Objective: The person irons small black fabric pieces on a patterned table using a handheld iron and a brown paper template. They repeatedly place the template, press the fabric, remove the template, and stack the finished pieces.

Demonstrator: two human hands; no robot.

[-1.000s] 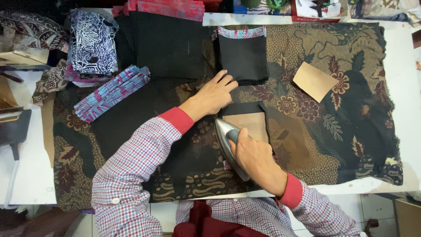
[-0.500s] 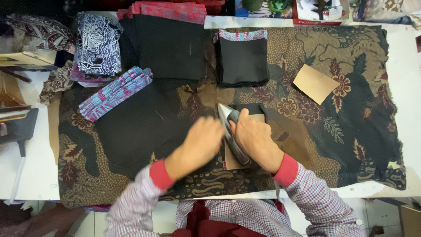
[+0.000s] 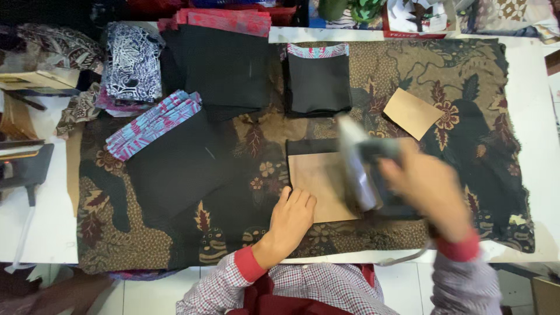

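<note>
Head view: near the table's front edge
Iron [image 3: 357, 166]: blurred, long axis runs front to back, tip towards the far edge
Right hand [image 3: 429, 186]: fingers closed round the iron's handle
Left hand [image 3: 291, 219]: fingers flat, lightly spread on brown card [image 3: 318, 186]

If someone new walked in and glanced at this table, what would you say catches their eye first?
Probably the iron, blurred, gripped by the right hand at centre right above a brown card that the left hand touches. Next, the dark floral cloth covering the table, with black fabric pieces stacked along its far edge.
</note>
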